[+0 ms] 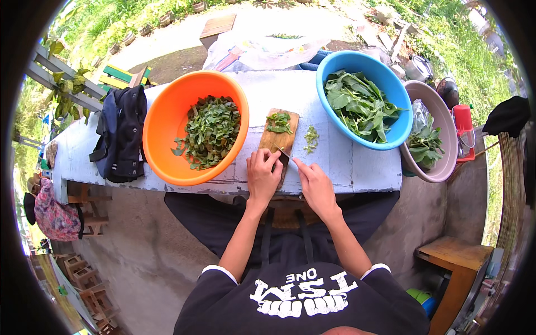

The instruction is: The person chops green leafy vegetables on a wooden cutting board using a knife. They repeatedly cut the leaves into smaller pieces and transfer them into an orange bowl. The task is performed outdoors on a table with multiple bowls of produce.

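My right hand (314, 184) holds a small knife (285, 153) whose blade lies over the near part of a wooden cutting board (268, 138). On the same board, beside the blade, rests my left hand (264, 172) with its fingers bent; a small green piece shows near its fingertips, but what they pinch is mostly hidden. Chopped green leaves (279, 123) lie at the board's far end. Small pale green scraps (311, 139) are on the table to its right. An orange plastic basin (157, 138) at left contains chopped leaves (213, 132). At right, a blue plastic basin (405, 121) contains whole leaves (360, 104).
The white table (335, 171) also bears a dark folded garment (121, 138) at left. A mauve basin (450, 146) with leafy greens and a plastic bag stands beyond the blue one. A clear plastic bag (259, 52) lies along the far edge. A wooden stool (456, 252) is at lower right.
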A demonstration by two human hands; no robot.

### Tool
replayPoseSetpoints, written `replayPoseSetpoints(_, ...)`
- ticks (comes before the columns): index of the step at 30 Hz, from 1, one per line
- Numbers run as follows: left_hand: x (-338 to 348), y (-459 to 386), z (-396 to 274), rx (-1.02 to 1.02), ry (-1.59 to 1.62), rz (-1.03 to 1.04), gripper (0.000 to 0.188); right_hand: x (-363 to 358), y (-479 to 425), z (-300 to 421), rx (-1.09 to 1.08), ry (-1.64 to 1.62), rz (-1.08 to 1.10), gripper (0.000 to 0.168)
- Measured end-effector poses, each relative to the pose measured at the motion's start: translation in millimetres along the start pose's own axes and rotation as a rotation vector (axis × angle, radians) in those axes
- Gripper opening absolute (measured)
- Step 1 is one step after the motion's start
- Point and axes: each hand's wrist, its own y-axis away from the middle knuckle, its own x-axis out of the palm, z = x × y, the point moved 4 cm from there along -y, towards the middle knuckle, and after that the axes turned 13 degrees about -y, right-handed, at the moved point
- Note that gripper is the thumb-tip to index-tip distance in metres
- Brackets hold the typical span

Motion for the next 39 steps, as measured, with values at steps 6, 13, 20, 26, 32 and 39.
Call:
replayPoseSetpoints(6,1,-1,0,0.017,-0.018,0.003,0.023,-9,-2,2,-0.002,0.069,0.052,0.038)
replayPoseSetpoints(13,1,0,0,0.03,-0.036,-0.023,0.024,-1,-1,-3,0.021,0.139,0.065,0.042)
replayPoseSetpoints(20,0,-1,1,0.04,-0.011,-0.025,0.025,12,-5,-4,0.055,0.077,-0.007,0.04)
replayPoseSetpoints(26,0,0,2,0.002,0.045,-0.041,0.023,-22,5,-22,0.135,0.057,-0.161,0.038)
replayPoseSetpoints(32,-1,-2,5,-0.062,0.103,0.02,0.022,-36,8,-1,0.05,-0.015,-0.213,0.038)
replayPoseSetpoints(39,-3,-13,-6,-0.076,0.111,-0.021,0.017,-10,7,-21,0.117,0.1,-0.086,0.036)
